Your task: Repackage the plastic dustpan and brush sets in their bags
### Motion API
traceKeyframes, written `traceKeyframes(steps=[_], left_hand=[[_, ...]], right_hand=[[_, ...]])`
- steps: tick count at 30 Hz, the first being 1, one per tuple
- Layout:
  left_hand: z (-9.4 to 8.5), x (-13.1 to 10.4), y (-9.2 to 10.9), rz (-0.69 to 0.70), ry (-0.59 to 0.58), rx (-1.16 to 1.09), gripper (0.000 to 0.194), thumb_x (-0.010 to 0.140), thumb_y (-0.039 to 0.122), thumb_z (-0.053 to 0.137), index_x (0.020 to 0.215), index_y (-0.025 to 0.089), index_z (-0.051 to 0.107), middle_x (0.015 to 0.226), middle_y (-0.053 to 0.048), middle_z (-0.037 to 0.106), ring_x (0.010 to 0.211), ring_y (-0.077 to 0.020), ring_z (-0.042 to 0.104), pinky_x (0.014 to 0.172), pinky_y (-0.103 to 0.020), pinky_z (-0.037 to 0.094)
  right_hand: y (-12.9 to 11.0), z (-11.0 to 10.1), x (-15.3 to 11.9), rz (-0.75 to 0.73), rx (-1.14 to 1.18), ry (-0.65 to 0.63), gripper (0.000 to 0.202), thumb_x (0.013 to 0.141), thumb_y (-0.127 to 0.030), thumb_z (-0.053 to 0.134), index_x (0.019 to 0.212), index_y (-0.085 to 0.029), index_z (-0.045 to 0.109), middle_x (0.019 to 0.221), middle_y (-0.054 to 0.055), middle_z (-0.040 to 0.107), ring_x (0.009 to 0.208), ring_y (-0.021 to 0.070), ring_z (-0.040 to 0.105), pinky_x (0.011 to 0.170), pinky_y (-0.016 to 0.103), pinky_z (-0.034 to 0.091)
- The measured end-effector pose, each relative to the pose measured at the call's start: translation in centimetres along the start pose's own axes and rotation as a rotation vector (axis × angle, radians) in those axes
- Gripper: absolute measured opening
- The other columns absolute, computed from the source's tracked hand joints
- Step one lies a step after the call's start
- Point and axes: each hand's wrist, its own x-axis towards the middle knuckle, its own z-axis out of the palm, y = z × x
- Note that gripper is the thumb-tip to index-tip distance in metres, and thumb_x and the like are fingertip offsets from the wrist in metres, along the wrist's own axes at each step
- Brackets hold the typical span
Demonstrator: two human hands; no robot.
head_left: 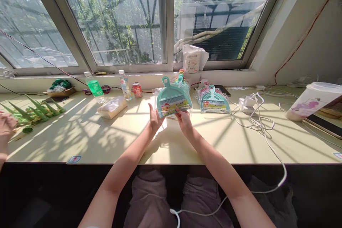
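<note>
Head cam: left hand [155, 119] has its fingers tucked behind a bagged mint-green plastic dustpan-and-brush set [173, 97], held over the pale-yellow tabletop [107, 149]; right hand [185, 120] pinches its bottom edge, another bagged mint-green dustpan [214, 104] nearby.

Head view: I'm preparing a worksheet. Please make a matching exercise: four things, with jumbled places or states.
Things
1. Bare left hand and right hand
2. Red cylindrical metal can
3. White printed packet
4. Spiky green leaves

Places or states
A. Lying near another person's hand
B. On the pale windowsill
C. Holding a wrapped teal plastic dustpan
D. Upright on the cream table

Pairs: 1-C; 2-D; 3-B; 4-A
</note>
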Motion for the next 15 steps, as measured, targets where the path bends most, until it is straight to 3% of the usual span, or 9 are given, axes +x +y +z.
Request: traceKeyframes(steps=[4, 7, 11, 15], left_hand=[[-0.1, -0.3, 0.0, 0.021, 0.013, 0.138, 0.043, 0.110, 0.039, 0.072, 0.148, 0.020, 0.073, 0.146, -0.015, 0.082, 0.159, -0.0389, 0.062, 0.134, -0.059, 0.050], [0.0, -0.3, -1.1, 0.043, 0.029, 0.206, 0.042, 0.103, 0.024, 0.080, 0.145, 0.024, 0.075, 0.141, -0.013, 0.084, 0.159, -0.0388, 0.062, 0.136, -0.062, 0.046], [0.4, -0.2, -1.2, -0.003, -0.062, 0.164, 0.053, 0.104, 0.034, 0.082, 0.154, 0.023, 0.072, 0.145, -0.016, 0.083, 0.159, -0.0398, 0.062, 0.137, -0.063, 0.045], [0.7, 0.1, 0.4, -0.013, -0.015, 0.011, 0.065, 0.118, 0.062, 0.049, 0.166, 0.020, 0.062, 0.157, -0.018, 0.076, 0.162, -0.0362, 0.060, 0.137, -0.059, 0.047]], right_hand=[[0.0, -0.8, 0.9, -0.033, -0.057, 0.052, 0.037, 0.072, -0.037, 0.096, 0.101, -0.027, 0.076, 0.113, 0.007, 0.087, 0.135, 0.0309, 0.076, 0.108, 0.043, 0.068], [-0.4, -1.2, 1.6, -0.056, -0.043, 0.073, 0.035, 0.070, -0.034, 0.097, 0.097, -0.028, 0.076, 0.111, 0.005, 0.087, 0.132, 0.0309, 0.077, 0.109, 0.045, 0.068], [-0.9, -1.7, 2.3, -0.072, -0.035, 0.058, 0.035, 0.068, -0.035, 0.099, 0.096, -0.030, 0.077, 0.109, 0.004, 0.088, 0.130, 0.0326, 0.078, 0.107, 0.048, 0.070], [-1.1, -1.5, 2.3, -0.066, -0.076, -0.004, 0.039, 0.069, -0.040, 0.100, 0.100, -0.030, 0.079, 0.108, 0.005, 0.089, 0.131, 0.0327, 0.078, 0.107, 0.046, 0.070]])
